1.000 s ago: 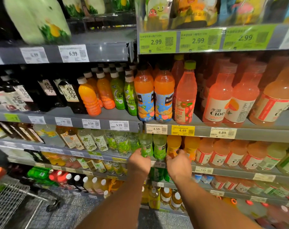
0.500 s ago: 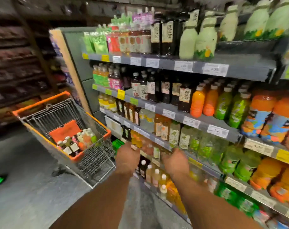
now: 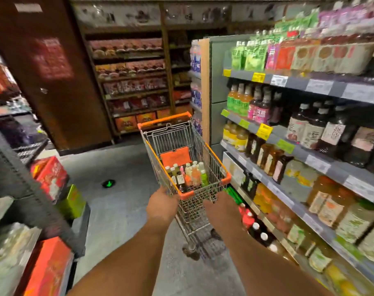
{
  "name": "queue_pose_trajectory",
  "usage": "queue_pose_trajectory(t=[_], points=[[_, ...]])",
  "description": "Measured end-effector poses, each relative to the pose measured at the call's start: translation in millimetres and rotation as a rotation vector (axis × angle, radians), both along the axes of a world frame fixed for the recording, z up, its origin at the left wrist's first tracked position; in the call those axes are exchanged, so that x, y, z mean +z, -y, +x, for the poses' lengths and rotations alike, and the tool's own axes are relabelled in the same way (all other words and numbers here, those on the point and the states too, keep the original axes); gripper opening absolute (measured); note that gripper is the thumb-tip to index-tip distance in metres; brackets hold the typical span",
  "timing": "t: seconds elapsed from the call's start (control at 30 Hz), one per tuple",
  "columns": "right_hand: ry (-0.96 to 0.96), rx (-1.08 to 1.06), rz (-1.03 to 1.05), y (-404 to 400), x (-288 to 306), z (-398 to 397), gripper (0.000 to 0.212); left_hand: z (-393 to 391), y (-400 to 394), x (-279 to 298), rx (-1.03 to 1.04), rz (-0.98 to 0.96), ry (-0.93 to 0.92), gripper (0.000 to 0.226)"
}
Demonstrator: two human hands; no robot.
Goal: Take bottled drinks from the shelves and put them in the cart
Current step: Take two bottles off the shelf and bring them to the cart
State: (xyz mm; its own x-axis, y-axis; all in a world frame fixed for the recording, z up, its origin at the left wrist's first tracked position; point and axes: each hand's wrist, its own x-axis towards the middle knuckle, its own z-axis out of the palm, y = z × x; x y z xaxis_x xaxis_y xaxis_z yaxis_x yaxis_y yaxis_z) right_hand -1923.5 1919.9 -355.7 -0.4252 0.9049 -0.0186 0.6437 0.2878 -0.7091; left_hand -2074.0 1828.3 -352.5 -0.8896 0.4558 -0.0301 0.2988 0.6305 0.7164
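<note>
A wire shopping cart [image 3: 226, 180] with orange trim stands in the aisle ahead, with several bottled drinks [image 3: 188, 175] upright in its near end. My left hand [image 3: 161, 202] is at the cart's near left corner. My right hand [image 3: 221, 207] is just below the near right corner. I see both hands from the back with the fingers curled away from me. Whatever they hold is hidden. Shelves of bottled drinks [image 3: 305, 129] run along the right side.
A dark rack with red and orange boxes [image 3: 50, 175] stands on the left. A brown pillar [image 3: 53, 82] and snack shelves [image 3: 135, 86] are behind the cart. Grey floor [image 3: 122, 189] lies between the left rack and the cart.
My view has swung left from the drink shelves to the cart. Both hands left the lower shelf, where they gripped bottles, and moved to the cart's near rim.
</note>
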Motion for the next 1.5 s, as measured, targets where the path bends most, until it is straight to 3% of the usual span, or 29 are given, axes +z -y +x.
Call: queue_pose_trajectory(t=[0.1,0.33,0.6,0.8,1.07,1.27,1.4,1.5], points=[[-0.027,0.035,-0.021,-37,-14,-26,0.058,-17,-29,-15,0.044,0.0,0.01,0.031],[0.098,0.12,-0.037,-143,-26,-82,0.05,-57,-121,-32,0.104,-0.034,0.034,0.028],[0.202,0.211,-0.047,-232,-57,-176,0.058,-121,-215,-64,0.148,-0.065,0.137,0.051],[0.258,0.186,-0.116,-285,-94,-232,0.055,-190,-273,-103,0.115,-0.131,0.23,0.054],[0.318,0.178,-0.167,-337,-126,-310,0.056,-262,-319,-136,0.083,-0.201,0.308,0.054],[0.386,0.21,-0.226,-369,-155,-371,0.055,-320,-337,-152,0.177,-0.188,0.37,0.034],[0.4,0.23,-0.25,-393,-173,-405,0.052,-355,-357,-163,0.237,-0.235,0.411,0.052],[0.399,0.277,-0.298,-410,-188,-431,0.053,-378,-379,-172,0.25,-0.251,0.415,0.049]])
